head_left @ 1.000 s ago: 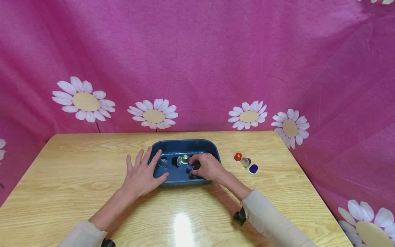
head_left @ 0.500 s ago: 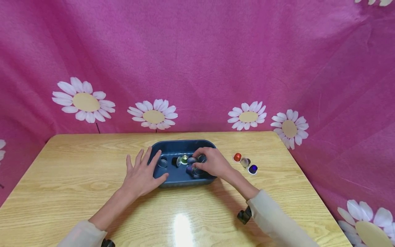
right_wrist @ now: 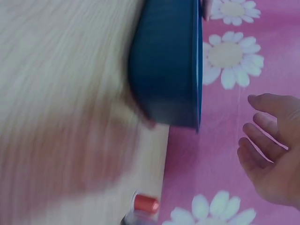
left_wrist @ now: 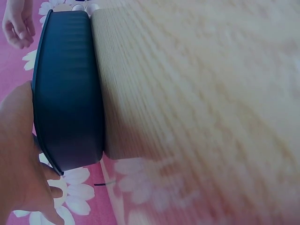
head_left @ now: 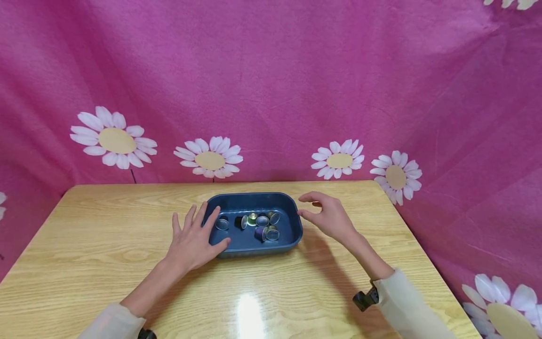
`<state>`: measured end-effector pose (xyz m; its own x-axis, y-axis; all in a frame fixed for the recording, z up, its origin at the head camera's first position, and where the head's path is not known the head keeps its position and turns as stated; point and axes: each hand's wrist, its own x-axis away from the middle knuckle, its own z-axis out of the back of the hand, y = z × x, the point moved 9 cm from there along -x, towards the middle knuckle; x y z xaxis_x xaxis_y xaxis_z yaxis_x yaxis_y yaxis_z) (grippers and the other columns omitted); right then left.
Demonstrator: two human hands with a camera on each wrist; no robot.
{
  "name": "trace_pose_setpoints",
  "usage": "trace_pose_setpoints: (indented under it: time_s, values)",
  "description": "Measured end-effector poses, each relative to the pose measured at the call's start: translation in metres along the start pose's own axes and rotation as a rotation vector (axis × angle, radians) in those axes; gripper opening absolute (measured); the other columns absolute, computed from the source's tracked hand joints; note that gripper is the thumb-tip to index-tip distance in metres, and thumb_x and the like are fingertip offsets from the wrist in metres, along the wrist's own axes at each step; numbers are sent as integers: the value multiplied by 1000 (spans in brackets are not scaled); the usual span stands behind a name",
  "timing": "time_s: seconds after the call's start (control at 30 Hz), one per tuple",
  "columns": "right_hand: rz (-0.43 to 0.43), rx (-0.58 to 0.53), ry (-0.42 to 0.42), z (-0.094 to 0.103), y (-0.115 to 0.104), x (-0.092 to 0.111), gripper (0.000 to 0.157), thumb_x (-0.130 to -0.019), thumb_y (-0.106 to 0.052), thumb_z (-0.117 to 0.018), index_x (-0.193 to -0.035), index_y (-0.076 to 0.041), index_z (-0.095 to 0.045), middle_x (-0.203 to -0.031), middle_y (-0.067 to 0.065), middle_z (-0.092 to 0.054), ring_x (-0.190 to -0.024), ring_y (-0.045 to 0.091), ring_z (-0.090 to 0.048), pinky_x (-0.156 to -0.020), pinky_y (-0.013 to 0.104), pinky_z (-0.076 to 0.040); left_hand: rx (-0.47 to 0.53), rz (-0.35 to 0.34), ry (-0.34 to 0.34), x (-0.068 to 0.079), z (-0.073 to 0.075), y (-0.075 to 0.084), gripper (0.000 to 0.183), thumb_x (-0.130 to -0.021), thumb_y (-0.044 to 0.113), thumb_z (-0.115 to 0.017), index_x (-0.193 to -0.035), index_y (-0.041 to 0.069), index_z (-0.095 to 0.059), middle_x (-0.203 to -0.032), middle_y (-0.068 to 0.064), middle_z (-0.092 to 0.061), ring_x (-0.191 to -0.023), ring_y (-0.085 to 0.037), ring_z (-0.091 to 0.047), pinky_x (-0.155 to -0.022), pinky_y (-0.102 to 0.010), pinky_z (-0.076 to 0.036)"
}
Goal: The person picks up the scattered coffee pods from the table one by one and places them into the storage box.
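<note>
A dark blue tray (head_left: 254,251) stands on the table and holds several coffee capsules. Among them are a green capsule (head_left: 252,219), a black capsule (head_left: 241,221) and a purple capsule (head_left: 260,233); others show silver lids. My left hand (head_left: 192,240) rests at the tray's left rim with its fingers spread. Just off the right rim, my right hand (head_left: 332,219) hovers with bent, parted fingers and nothing between them. In the right wrist view a red capsule (right_wrist: 146,204) lies on the table beside a blurred dark one. From the head, my right hand hides these loose capsules.
The wooden table (head_left: 127,226) reaches back to a pink curtain (head_left: 271,94) printed with white daisies. A bright reflection shines on the tabletop in front of the tray.
My right hand has let go of a capsule in the tray's right part, risen and moved right, out over the tray's edge. My left hand stays where it was.
</note>
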<state>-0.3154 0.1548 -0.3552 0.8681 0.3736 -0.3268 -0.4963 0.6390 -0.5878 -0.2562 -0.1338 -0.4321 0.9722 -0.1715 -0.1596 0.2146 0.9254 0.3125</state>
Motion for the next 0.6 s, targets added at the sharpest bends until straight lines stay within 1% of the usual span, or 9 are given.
trace_pose_setpoints:
  time_s: [0.17, 0.33, 0.43, 0.6]
  values:
    - [-66, -10, 29, 18, 27, 17, 32, -84, -16, -82, -113, -6, -71, -107, 8, -72, -101, 29, -67, -88, 48, -54, -2, 1, -5, 0, 1, -1, 87, -88, 55, -64, -156, 11, -34, -159, -24, -24, -145, -47, -14, -107, -75, 2]
    - [-118, 9, 15, 32, 53, 34, 33, -87, -16, -79, -117, -5, -69, -113, 15, -70, -109, 37, -65, -91, 52, -51, -3, 5, -5, 0, 1, -1, 87, -88, 55, -64, -156, 11, -34, -159, -24, -24, -145, -47, -14, -107, -75, 3]
    - [-155, 22, 4, 35, 71, 42, 35, -88, -17, -78, -119, -5, -68, -117, 19, -68, -112, 39, -63, -94, 54, -49, -3, 5, -3, 0, 1, -1, 87, -88, 55, -64, -156, 11, -34, -159, -24, -24, -145, -47, -14, -107, -75, 3]
    - [-213, 30, -5, 36, 99, 51, 38, -88, -19, -79, -120, -3, -67, -119, 21, -66, -115, 40, -61, -98, 53, -47, -1, 1, -3, 0, 1, 0, 86, -88, 54, -64, -156, 11, -34, -159, -24, -24, -145, -47, -14, -108, -74, 3]
